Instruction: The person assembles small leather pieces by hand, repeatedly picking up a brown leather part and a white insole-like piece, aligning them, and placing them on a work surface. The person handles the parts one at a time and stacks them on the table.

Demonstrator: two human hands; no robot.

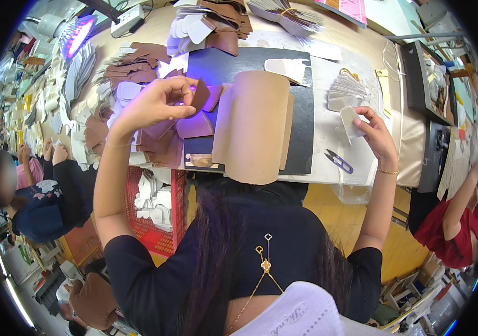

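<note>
Pinching a small dark-brown leather cut piece [200, 94] betw. thumb & fingertips, the left hand [152, 103] is held over the black cutting mat [306, 120]. A pale rounded leather tab [351, 120] is clamped in the right hand [376, 134]. Sorting/pairing step is judged in hand; careful alignment is called for next. Pink flat packet [351, 8] lies at far edge.

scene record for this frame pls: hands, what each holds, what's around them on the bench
left hand: raised over the bench, fingers pinching a small brown leather piece
right hand: holding a small white piece
bench centre: black mat with a curled tan sheet lying on it
near right hand: blue-handled thread snips on the white table, a fanned stack of white pieces
near left hand: loose brown pieces, red basket below the table edge
others: people at work on both sides
</note>
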